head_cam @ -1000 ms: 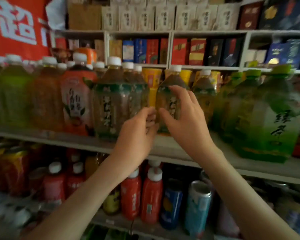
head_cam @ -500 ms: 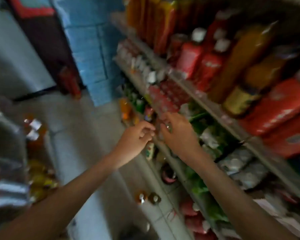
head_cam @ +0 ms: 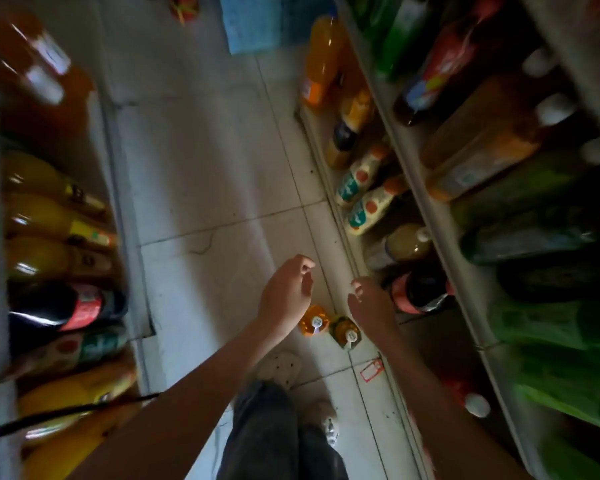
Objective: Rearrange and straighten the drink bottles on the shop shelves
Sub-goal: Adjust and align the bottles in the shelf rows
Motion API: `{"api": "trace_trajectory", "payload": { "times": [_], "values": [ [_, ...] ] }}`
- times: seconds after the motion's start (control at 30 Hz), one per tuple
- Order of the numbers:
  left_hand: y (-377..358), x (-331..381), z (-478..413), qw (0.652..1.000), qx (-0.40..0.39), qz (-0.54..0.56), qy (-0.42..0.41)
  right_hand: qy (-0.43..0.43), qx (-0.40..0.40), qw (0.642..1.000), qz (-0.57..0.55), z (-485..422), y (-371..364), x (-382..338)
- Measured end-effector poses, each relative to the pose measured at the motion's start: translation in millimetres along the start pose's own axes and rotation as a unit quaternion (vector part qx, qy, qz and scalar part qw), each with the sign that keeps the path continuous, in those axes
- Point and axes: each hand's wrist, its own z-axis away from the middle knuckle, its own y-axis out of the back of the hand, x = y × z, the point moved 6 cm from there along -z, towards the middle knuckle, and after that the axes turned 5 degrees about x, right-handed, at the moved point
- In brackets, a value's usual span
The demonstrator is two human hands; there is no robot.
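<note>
On the floor (head_cam: 205, 168) of the aisle, two small drink bottles stand side by side and near touching: an orange drink bottle (head_cam: 314, 321) and a darker bottle (head_cam: 345, 333). A second ago both hands were on tea bottles on an upper shelf. The view has since swung straight down, and both hands have left that row. The left hand (head_cam: 286, 296) and right hand (head_cam: 371, 304) now hang above the floor pair, apart, with fingers loosely curled and holding nothing. Judgement: work on the upper row has paused, and these strays are next to be lifted back onto the right-hand shelf (head_cam: 428, 216). Both stand upright with white caps pointing up at the camera. Their long axes are vertical and seen nearly end-on, so label facing cannot be told.
</note>
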Motion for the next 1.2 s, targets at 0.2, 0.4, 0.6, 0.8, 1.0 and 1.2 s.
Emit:
{"api": "trace_trajectory", "payload": {
  "times": [0.2,0.4,0.6,0.8,1.0,1.2],
  "values": [
    [-87.6,-73.6,-29.5,1.0,0.012,-0.019,-0.019,-0.116,-0.097,0.987,0.057,-45.6,-120.0,113.5],
    [-168.8,-123.1,-52.8,0.997,-0.066,-0.025,-0.02,-0.185,-0.151,0.968,0.072,-73.1,-209.1,190.2],
    [-201.9,-128.6,-48.8,0.99,-0.139,-0.021,0.003,-0.085,-0.108,0.974,0.181,-94.4,-215.2,197.7],
    [-161.2,-60.4,-35.6,0.967,-0.252,0.043,0.023,-0.096,-0.081,0.984,0.128,-43.7,-139.4,158.3],
    [-50.7,109.5,-17.4,0.944,-0.318,0.087,0.009,-0.07,-0.006,0.997,0.027,60.3,40.1,58.0],
    [75.1,293.6,13.2,0.879,-0.465,0.039,-0.094,-0.006,0.181,0.983,-0.006,161.1,260.2,-61.8]
  ]
}}
